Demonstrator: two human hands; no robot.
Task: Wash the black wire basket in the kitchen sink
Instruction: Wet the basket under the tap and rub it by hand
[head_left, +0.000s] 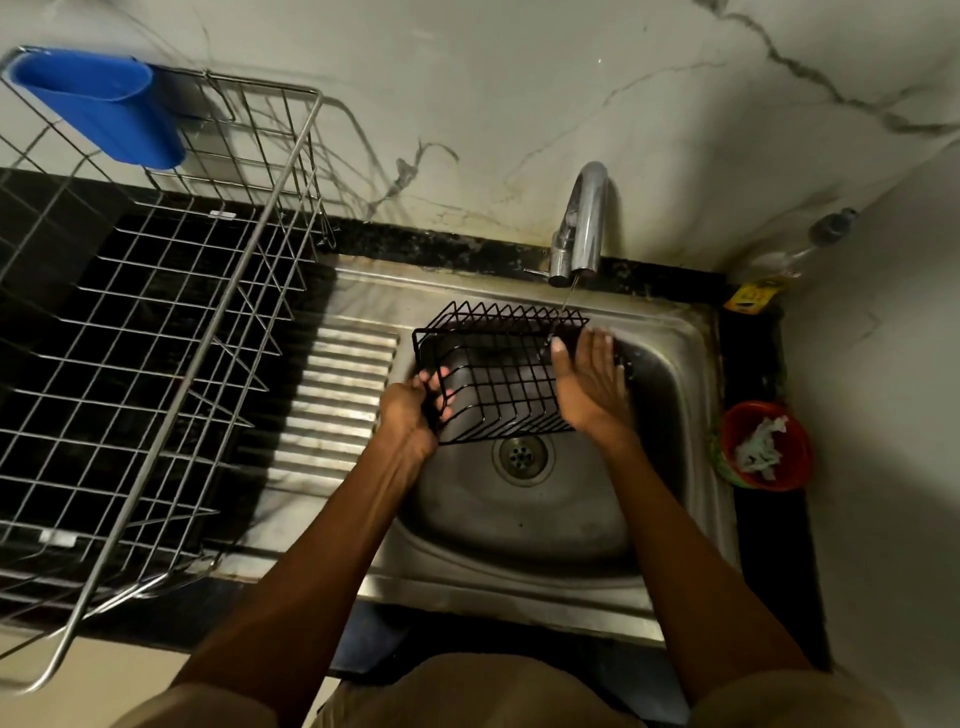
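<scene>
Two bare hands are holding a black wire basket (498, 371) over the bowl of a steel kitchen sink (519, 519), and we are looking straight down on them from above. We are gripping the basket's left end with our left hand (410, 410), its fingers curled through the wires and closed on them. Our right hand (589, 384) is lying open and flat against the basket's right end, fingers straight and together, the palm turned toward the wires. The basket is hanging tilted above the drain (522, 457), not resting on the sink floor.

A thin stream of water (563, 306) is falling from the chrome tap (584, 223) onto the basket's far right corner, just beside our right fingertips. To the left, the sink's ribbed draining board (343, 384) is catching the light. Beyond it, a large steel dish rack (171, 332) is standing on the dark counter (753, 364), with a blue plastic cup (98, 109) hooked on its far corner. On the counter to the right of the sink, a red bowl (766, 447) is holding something pale and crumpled. A clear bottle (800, 254) with a yellow label is leaning in the corner against the marbled wall (467, 78).
</scene>
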